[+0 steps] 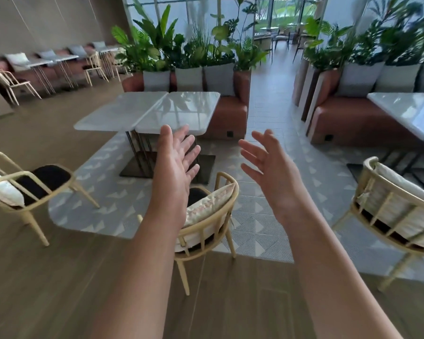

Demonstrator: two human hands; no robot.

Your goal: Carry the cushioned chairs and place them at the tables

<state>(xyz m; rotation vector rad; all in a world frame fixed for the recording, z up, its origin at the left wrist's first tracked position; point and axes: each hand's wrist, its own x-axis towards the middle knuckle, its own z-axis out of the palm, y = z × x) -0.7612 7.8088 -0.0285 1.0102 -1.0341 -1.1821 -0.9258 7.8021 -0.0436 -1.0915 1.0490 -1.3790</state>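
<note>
A cream-framed chair (212,216) with a black seat and a pale back cushion stands at the rug's edge, its back toward me, facing the white double table (147,111). My left hand (176,160) and my right hand (267,162) are raised above the chair with fingers spread, palms facing each other, holding nothing. A second chair (27,184) of the same kind stands at the left, turned sideways to the table. A third chair (397,211) sits at the right, in front of another white table (406,111).
Rust-coloured benches (230,113) with grey cushions and planters of tall green plants (181,47) back the tables. An aisle runs between them toward glass doors. A row of small tables and chairs (59,64) lines the far left wall. Wooden floor lies in front.
</note>
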